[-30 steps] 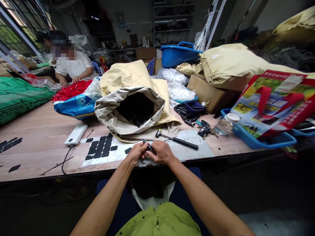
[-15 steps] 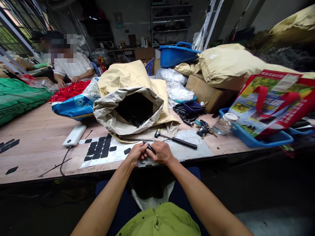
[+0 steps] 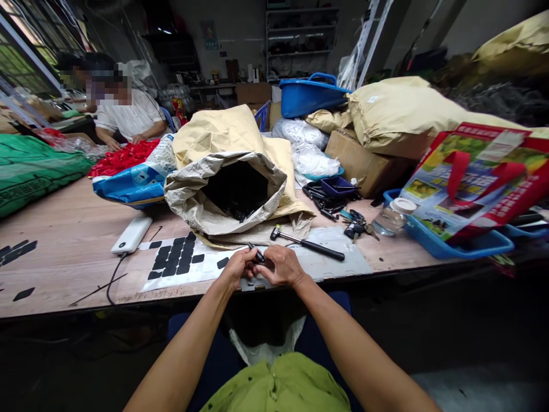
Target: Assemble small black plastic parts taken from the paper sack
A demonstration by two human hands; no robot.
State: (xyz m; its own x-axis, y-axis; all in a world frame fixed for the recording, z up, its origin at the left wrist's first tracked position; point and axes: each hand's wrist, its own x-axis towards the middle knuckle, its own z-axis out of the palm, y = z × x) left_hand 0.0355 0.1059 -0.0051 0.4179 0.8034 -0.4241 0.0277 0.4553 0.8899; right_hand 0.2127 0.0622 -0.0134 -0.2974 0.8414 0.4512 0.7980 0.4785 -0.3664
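Note:
My left hand (image 3: 237,269) pinches a small black tube-shaped part (image 3: 258,254) between thumb and fingers, just above the table's near edge. Close on the other side of the part is my right hand (image 3: 283,265), its thumb and forefinger a little apart and curled toward the part's end. I cannot make out whether the right fingertips touch it. Behind my hands lies a hammer (image 3: 306,242) with a black grip. Black rounded pads (image 3: 174,257) sit in rows on a white sheet to the left. Beyond stands a sack (image 3: 184,197) with its mouth toward me, dark pieces inside.
On the left are a white power bank (image 3: 132,234) with a cable and a green bag (image 3: 38,171). To the right are keys (image 3: 357,227), a lidded jar (image 3: 392,217) and a blue tray (image 3: 454,243). A co-worker (image 3: 132,117) sits at the far left by red pieces (image 3: 126,157).
My right hand's fingers have loosened from the end of the black part, and a gap now shows between thumb and forefinger. My left hand keeps its pinch. The view has shifted slightly.

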